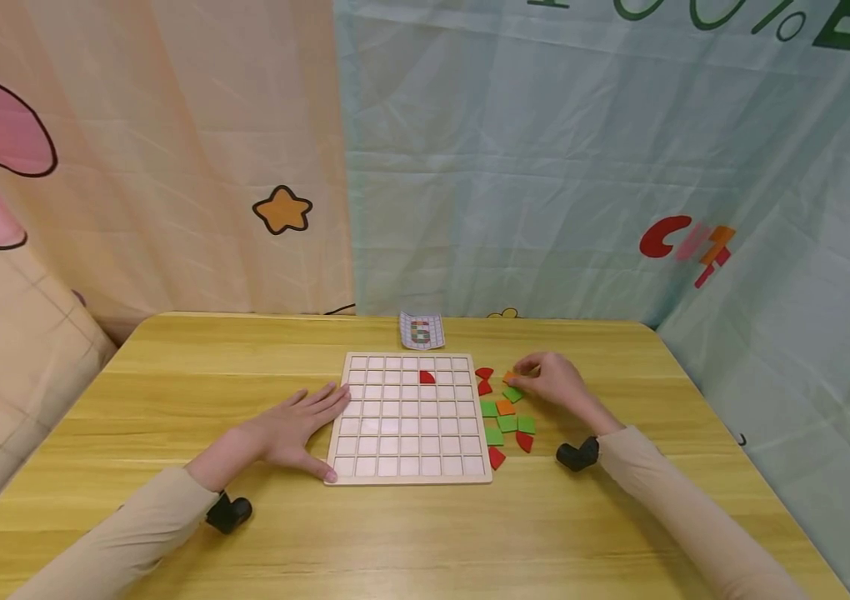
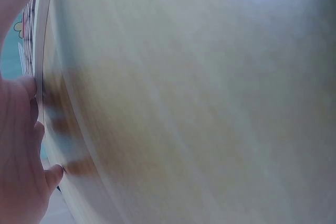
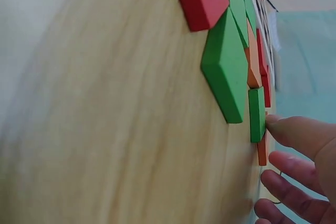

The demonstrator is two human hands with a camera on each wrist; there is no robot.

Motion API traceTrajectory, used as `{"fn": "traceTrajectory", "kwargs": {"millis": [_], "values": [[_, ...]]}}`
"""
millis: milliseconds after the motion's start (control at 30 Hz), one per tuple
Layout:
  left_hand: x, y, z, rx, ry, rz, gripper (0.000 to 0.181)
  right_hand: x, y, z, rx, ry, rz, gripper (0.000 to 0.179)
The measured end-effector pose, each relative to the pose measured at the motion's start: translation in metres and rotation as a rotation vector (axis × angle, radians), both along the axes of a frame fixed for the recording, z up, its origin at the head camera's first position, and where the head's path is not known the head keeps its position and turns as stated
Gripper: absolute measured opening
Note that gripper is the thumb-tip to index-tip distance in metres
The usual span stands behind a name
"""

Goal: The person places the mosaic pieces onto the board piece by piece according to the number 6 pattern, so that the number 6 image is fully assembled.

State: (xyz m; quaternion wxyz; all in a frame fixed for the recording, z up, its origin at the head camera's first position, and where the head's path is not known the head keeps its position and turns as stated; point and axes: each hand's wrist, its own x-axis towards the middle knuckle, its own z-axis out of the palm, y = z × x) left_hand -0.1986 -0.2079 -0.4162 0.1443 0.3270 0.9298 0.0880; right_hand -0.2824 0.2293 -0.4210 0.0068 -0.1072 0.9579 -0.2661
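Working neatly should be made easier by the table (image 1: 365,542), on whose smooth, yellow, long-grained top flat pieces can probably be slid before being lifted. On it is laid the pale board (image 1: 407,425), edged by a thin rim and divided by a grid into square, whitish cells; it is best kept from shifting. For that, its left edge is usefully touched by the left hand (image 1: 293,431), whose fingers are spread nearly straight, with nothing gripped. The right hand's (image 1: 551,380) thumb and bent fingers are held at the orange tile (image 3: 262,153), at the far end of the cluster right of the board; whether it is pinched cannot be told. It is better taken by its sides, so that the green tile (image 3: 256,115) just beside it is not nudged. Beyond the board, a slightly curled printed card (image 1: 421,332) is placed. The tiles are thick and straight-walled; in the second row, the red tile (image 1: 427,377) is shaped like a quarter-circle.
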Motion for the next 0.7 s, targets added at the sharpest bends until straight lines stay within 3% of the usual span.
{"fn": "traceTrajectory", "kwargs": {"millis": [133, 400, 700], "values": [[-0.0003, 0.0002, 0.0002, -0.003, 0.005, -0.005, 0.117, -0.0007, -0.0023, 0.0007, 0.007, 0.002, 0.003, 0.032], [-0.0005, -0.0005, -0.0016, -0.007, 0.007, -0.003, 0.117, -0.0085, -0.0037, -0.0021, 0.005, 0.0, 0.09, 0.03], [-0.0009, -0.0008, -0.0027, -0.004, 0.004, 0.0, 0.117, -0.0079, 0.0033, 0.0011, 0.009, -0.041, 0.064, 0.034]]}}
